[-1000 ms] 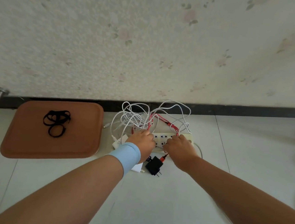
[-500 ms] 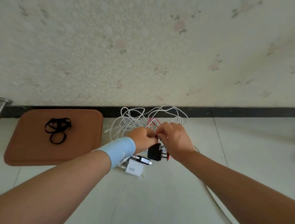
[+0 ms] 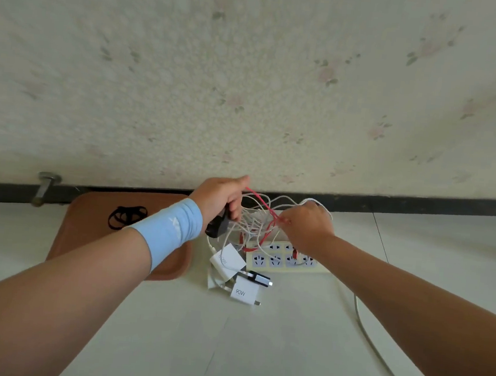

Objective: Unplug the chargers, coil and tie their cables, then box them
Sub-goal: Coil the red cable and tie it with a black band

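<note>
My left hand grips a black charger, lifted above the floor, with its red cable running out of the fist. My right hand pinches that red cable where it passes through a tangle of white cables. Below lies a white power strip with its sockets bare. Two white chargers, one marked 90W, and a black-and-silver adapter lie on the floor in front of it.
A brown tray lies to the left with several black cable ties on it. A metal door stop stands by the black skirting. The power strip's cord trails off to the lower right over pale tiles.
My left hand has picked up the black charger from the floor and raised it to the left. My right hand left the power strip and now pinches the red cable.
</note>
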{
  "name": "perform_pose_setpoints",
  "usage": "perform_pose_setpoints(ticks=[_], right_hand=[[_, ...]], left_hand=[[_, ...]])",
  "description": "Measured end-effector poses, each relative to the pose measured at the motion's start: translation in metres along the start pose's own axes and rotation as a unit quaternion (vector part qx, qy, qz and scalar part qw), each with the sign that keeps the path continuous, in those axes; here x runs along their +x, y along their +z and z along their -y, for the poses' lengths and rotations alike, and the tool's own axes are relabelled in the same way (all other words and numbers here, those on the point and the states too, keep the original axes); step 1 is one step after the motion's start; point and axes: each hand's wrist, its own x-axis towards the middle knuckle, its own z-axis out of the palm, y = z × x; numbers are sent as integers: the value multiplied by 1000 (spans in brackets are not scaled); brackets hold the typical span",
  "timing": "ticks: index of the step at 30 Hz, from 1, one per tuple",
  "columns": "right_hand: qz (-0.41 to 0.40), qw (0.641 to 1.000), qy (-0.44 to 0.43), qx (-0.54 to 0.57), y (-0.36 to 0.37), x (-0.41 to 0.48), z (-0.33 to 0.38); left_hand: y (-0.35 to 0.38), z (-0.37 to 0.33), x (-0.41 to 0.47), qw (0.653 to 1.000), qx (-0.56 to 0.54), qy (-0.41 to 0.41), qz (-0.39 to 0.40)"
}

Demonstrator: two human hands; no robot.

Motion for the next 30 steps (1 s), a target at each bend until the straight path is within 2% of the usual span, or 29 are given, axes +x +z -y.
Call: perform_pose_setpoints(ticks=[3,8,12,18,22,26,30], right_hand=[[-5,1000,-20,-20,-33,0,19],[-3,988,0,157,-96,-12,40],[-3,981,-19,194,-146,-39,59],[-8,958,0,286,-217,-85,87],[-63,943,0,328,-250,-118,97],[-111,877,17,468,-251,-149,99],[-99,888,-17,448,-249,-169,95]], left_hand=[[-6,-42,-17,999,14,25,15],[-20,-103,-59,996,89,10,21],[-19,-148,-102,995,88,-48,11],[-6,-203,-176,995,65,77,0],[6,-216,-209,992,66,102,-22],[18,-207,-226,978,138,129,-87],[25,-183,-225,950,284,109,-65]])
